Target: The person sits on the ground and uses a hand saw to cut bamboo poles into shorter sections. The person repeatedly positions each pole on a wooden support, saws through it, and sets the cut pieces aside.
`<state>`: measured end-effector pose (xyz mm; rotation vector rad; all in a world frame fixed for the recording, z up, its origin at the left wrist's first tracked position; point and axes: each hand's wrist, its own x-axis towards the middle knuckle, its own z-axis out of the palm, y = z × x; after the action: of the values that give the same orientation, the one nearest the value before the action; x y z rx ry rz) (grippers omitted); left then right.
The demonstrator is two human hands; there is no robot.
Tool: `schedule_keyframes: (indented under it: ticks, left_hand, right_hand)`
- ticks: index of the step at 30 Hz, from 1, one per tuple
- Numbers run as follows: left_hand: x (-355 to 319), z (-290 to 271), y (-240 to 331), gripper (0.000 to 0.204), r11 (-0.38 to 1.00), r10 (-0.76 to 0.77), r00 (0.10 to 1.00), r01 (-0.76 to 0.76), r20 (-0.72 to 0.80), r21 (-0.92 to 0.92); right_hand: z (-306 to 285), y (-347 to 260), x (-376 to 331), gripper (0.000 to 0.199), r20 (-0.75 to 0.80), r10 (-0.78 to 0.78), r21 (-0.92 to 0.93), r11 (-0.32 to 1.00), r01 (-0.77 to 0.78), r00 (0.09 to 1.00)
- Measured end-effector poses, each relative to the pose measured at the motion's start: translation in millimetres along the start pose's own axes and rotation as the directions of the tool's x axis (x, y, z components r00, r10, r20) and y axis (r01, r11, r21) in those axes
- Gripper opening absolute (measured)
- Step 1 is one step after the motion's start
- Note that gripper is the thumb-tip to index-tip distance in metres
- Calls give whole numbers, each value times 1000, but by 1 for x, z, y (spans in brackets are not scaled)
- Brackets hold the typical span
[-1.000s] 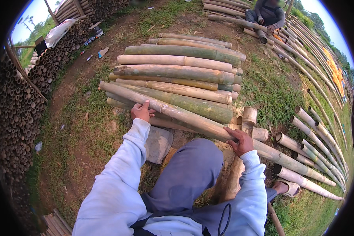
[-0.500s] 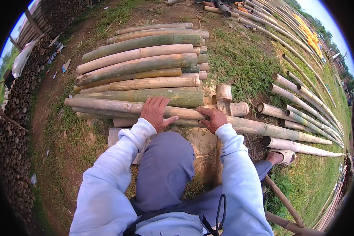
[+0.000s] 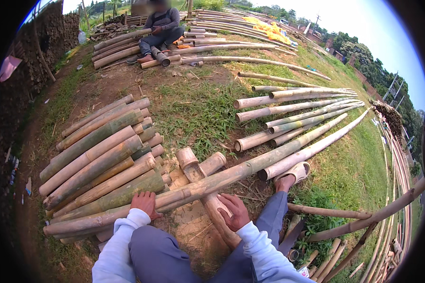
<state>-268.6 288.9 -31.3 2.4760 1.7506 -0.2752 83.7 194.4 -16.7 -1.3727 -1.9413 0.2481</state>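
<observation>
A long bamboo pole (image 3: 231,175) lies slantwise before me, from the cut pieces at left toward the far right. My left hand (image 3: 145,204) grips its near-left part, fingers over the top and thumb on the near side. The pole rests across a bamboo stand (image 3: 190,166) with a forked top and a slanting leg. Just below the pole, my right hand (image 3: 233,213) is open, its fingers apart beside the stand's leg; whether it touches the leg I cannot tell. Cut bamboo pieces (image 3: 106,158) lie stacked beyond my left hand.
More long bamboo poles (image 3: 297,109) fan out on the grass to the right. My sandalled foot (image 3: 293,175) is by a pole end. A bamboo rail frame (image 3: 363,216) stands at right. Farther back, another person (image 3: 163,28) sits among bamboo. Stacked bamboo (image 3: 56,37) lines the left.
My view has swung right and up, bringing the seated person into sight. My right hand has let go of the pole and dropped below it; the left hand stays on it.
</observation>
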Motion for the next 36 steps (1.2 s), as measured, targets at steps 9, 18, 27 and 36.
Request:
schedule_keyframes:
  ticks: [9,18,27,36]
  left_hand:
    - [-2,5,3,95,998,64,997,-63,-50,6]
    - [16,10,9,99,997,-4,1000,1,28,74]
    - [20,7,10,91,996,-27,1000,26,2,80]
    - [18,10,20,95,999,19,1000,-19,3,-49]
  right_hand:
    - [-114,44,-325,28,-319,803,-83,506,-859,504]
    - [-33,-17,-408,40,-165,789,-423,485,-765,592]
    - [-28,5,-414,57,-128,857,-377,424,-824,499]
    - [-19,50,-414,31,-79,896,-318,393,-863,437]
